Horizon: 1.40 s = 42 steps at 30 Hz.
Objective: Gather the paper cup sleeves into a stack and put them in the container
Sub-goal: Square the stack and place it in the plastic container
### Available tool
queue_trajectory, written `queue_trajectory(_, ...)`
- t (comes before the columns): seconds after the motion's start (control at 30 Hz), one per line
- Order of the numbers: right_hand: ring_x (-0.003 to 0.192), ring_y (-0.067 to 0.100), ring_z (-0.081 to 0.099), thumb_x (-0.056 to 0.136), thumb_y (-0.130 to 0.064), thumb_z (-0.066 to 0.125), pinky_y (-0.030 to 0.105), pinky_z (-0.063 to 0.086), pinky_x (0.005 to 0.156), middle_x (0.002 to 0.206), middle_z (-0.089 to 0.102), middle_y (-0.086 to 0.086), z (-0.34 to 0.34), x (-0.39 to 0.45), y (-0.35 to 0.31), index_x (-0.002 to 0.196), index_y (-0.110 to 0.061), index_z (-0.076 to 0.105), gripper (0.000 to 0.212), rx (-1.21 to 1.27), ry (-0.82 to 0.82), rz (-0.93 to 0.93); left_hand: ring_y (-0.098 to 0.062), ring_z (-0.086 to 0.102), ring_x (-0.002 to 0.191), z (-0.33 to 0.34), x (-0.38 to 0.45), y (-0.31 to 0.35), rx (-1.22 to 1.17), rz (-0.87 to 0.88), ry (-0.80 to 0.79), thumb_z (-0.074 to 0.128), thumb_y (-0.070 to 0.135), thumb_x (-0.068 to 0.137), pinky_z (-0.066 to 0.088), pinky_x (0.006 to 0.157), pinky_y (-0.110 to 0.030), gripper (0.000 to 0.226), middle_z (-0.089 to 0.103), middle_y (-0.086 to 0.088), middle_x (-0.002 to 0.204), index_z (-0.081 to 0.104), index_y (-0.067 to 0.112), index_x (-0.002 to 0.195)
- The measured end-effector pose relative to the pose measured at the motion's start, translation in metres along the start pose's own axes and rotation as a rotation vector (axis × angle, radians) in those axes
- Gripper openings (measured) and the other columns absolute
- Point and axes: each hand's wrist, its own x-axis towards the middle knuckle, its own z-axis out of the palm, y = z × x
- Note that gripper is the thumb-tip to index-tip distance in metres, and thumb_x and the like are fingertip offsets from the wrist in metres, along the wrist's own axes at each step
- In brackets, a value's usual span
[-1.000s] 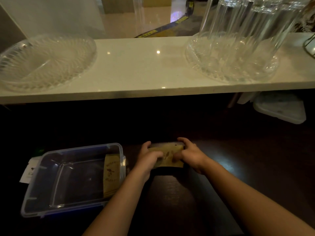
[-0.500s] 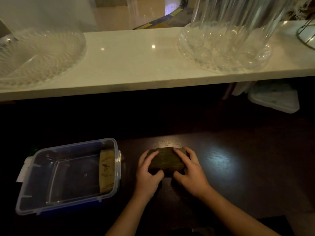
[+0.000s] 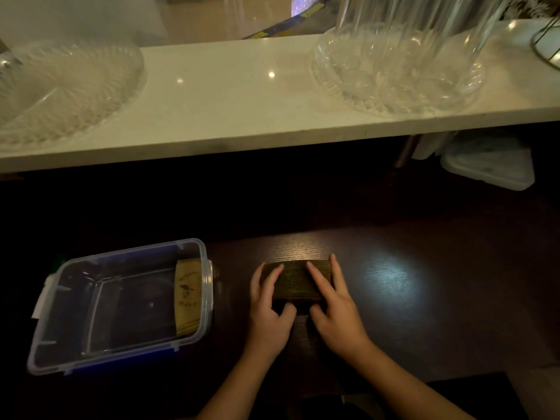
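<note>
A stack of brown paper cup sleeves [image 3: 296, 281] stands on its edge on the dark wooden table, ribbed side up. My left hand [image 3: 270, 307] grips its left end and my right hand [image 3: 335, 301] grips its right end, fingers over the top and thumbs at the near side. To the left stands a clear plastic container [image 3: 54, 347] with a blue base. A few printed sleeves [image 3: 188, 295] lean against its right inner wall.
A white counter [image 3: 236, 116] runs across above the table. On it sit a clear ribbed platter [image 3: 60, 86] at left and a glass tray with tall glasses [image 3: 400, 71] at right. A white lidded box [image 3: 488, 163] lies beneath the counter at right.
The sleeve stack, held a little above the table a second ago, has been set down on its edge. Both hands stay on its ends and have hardly moved in the last half second.
</note>
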Motion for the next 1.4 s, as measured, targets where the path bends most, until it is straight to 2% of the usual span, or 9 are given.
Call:
queue_trajectory(0.27,0.141,0.019,0.028,0.081,-0.012,0.057,0.024,0.044,0.098,0.160,-0.011,-0.007,0.002,0.003,0.004,0.140,-0.060,0.006,0.092,-0.063,-0.035,0.005,0.034,0.015,0.118,0.000,0.001,-0.006,0.081,0.027,-0.047,0.062,0.001,0.081,0.026,0.083,0.010,0.078,0.015,0.008,0.149,0.031,0.050,0.132)
queue_trajectory(0.47,0.129,0.014,0.039,0.078,-0.006,0.063,0.026,0.050,0.095,0.153,0.015,-0.006,-0.010,0.008,0.002,0.130,-0.067,0.024,0.090,0.061,-0.047,0.035,0.028,0.027,0.113,-0.014,0.003,-0.005,0.148,0.037,-0.103,0.070,0.014,0.080,0.030,0.082,0.007,0.084,0.025,0.012,0.138,0.023,0.062,0.129)
queue_trajectory(0.57,0.115,0.014,0.052,0.070,0.004,0.065,0.023,0.053,0.080,0.142,0.035,-0.001,-0.033,0.015,-0.006,0.129,-0.060,0.035,0.093,0.283,-0.134,0.076,0.017,0.038,0.105,-0.031,0.005,0.008,0.140,-0.044,-0.161,0.078,0.029,0.071,0.037,0.076,-0.005,0.089,0.034,0.023,0.121,0.024,0.055,0.137)
queue_trajectory(0.63,0.099,0.012,0.063,0.065,0.004,0.066,0.025,0.055,0.070,0.131,0.050,0.001,-0.051,0.020,-0.016,0.130,-0.056,0.040,0.092,0.479,-0.205,0.112,0.014,0.047,0.102,-0.040,0.004,0.020,0.042,-0.130,-0.183,0.083,0.032,0.064,0.040,0.074,-0.009,0.082,0.041,0.025,0.118,0.038,0.048,0.130)
queue_trajectory(0.77,0.092,0.019,0.070,0.060,-0.005,0.076,0.029,0.056,0.071,0.102,0.070,0.000,-0.071,0.030,-0.036,0.128,-0.049,0.047,0.087,0.774,-0.200,0.210,-0.016,0.071,0.085,-0.044,-0.010,0.048,-0.561,-0.464,-0.171,0.084,0.024,0.055,0.056,0.065,-0.027,0.053,0.071,-0.007,0.103,0.064,0.029,0.104)
queue_trajectory(0.9,0.098,0.029,0.069,0.054,-0.020,0.084,0.039,0.057,0.073,0.107,0.070,0.008,-0.052,0.021,-0.051,0.126,-0.043,0.054,0.082,1.035,-0.172,0.394,-0.023,0.072,0.079,-0.036,-0.031,0.067,-0.824,-0.592,-0.091,0.080,0.021,0.057,0.057,0.060,-0.030,0.059,0.077,-0.009,0.089,0.061,0.010,0.111)
queue_trajectory(1.07,0.088,0.026,0.072,0.050,-0.024,0.085,0.040,0.055,0.070,0.095,0.076,0.001,-0.021,-0.002,-0.066,0.132,-0.045,0.043,0.095,0.937,-0.244,0.410,-0.026,0.073,0.081,-0.052,-0.050,0.073,-0.900,-0.671,0.056,0.086,0.019,0.054,0.057,0.059,-0.031,0.065,0.076,-0.015,0.095,0.059,0.007,0.113)
queue_trajectory(1.27,0.092,0.022,0.072,0.055,-0.015,0.073,0.033,0.058,0.066,0.114,0.067,0.010,-0.013,0.005,-0.110,0.135,-0.049,0.039,0.093,0.882,-0.328,0.344,-0.026,0.068,0.101,-0.105,-0.054,0.069,-0.834,-0.689,-0.148,0.086,0.026,0.058,0.054,0.086,-0.040,0.069,0.074,-0.010,0.109,0.059,0.014,0.120)
queue_trajectory(1.4,0.094,0.018,0.070,0.062,-0.013,0.066,0.029,0.059,0.063,0.123,0.059,0.006,-0.003,0.009,-0.148,0.135,-0.056,0.032,0.090,0.764,-0.429,0.255,-0.023,0.070,0.098,-0.155,-0.041,0.066,-0.803,-0.592,-0.314,0.076,0.025,0.068,0.058,0.079,-0.036,0.038,0.076,-0.006,0.104,0.071,0.023,0.106)
